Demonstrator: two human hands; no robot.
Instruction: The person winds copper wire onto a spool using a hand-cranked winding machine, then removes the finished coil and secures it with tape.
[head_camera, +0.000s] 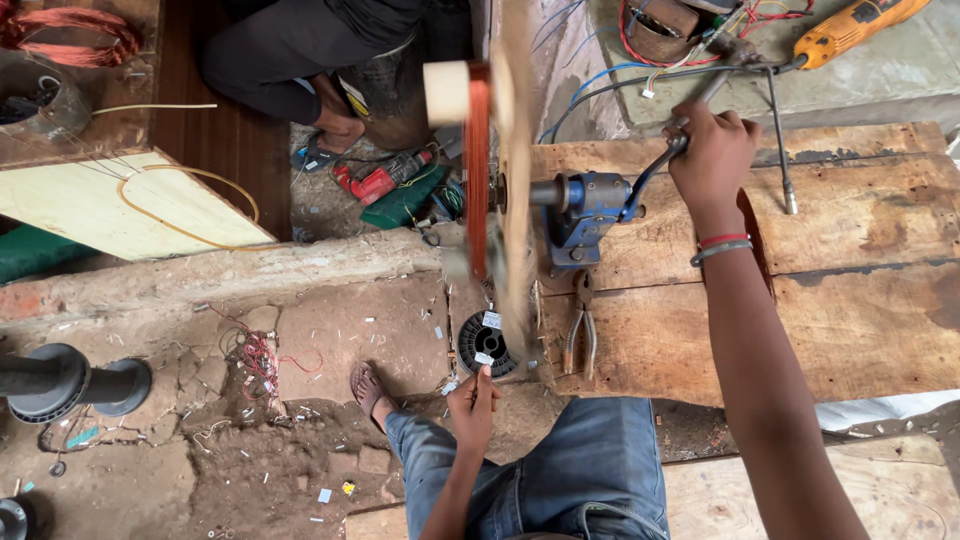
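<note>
My right hand grips the crank handle of a blue hand winding machine bolted to a wooden bench. The machine's spindle carries a wooden former, blurred by spinning, wound with copper wire. My left hand is low by my knee, fingers pinched on thin wire just above a black wire spool standing on the ground. Whether the wire runs up to the former is too fine to see.
Pliers lie on the bench near the machine. A yellow power tool and tangled wires sit at the top right. Another person's leg is at the top, with a red tool beside it. A black stand is left.
</note>
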